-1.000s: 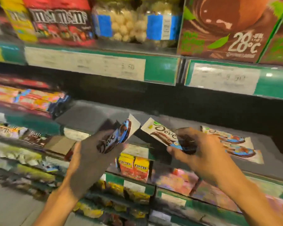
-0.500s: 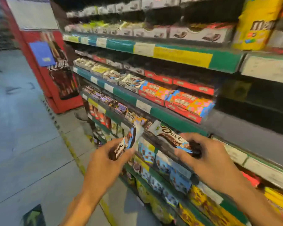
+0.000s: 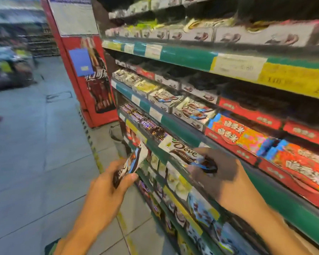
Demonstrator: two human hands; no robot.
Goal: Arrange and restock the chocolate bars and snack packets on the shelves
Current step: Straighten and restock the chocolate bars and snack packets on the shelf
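Head view: left hand [image 3: 107, 188] at 7 o'clock, fingers curled round a dark brown-and-blue Dove chocolate bar [image 3: 129, 166] — tilted, top end toward 1 o'clock. Right hand [image 3: 223, 177] at 4 o'clock, pinching a white-and-brown Dove bar [image 3: 182, 151] just off the green-edged shelf rail [image 3: 184, 131]. Red snack packets [image 3: 234, 133] at 3 o'clock on the shelf.

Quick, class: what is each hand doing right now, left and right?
Left hand: grips a dark Dove bar.
Right hand: grips a white-ended Dove bar.

"Dove" on both hand-held chocolate bars [image 3: 182, 153] — also on the boxed bars [image 3: 191, 108] on the shelf
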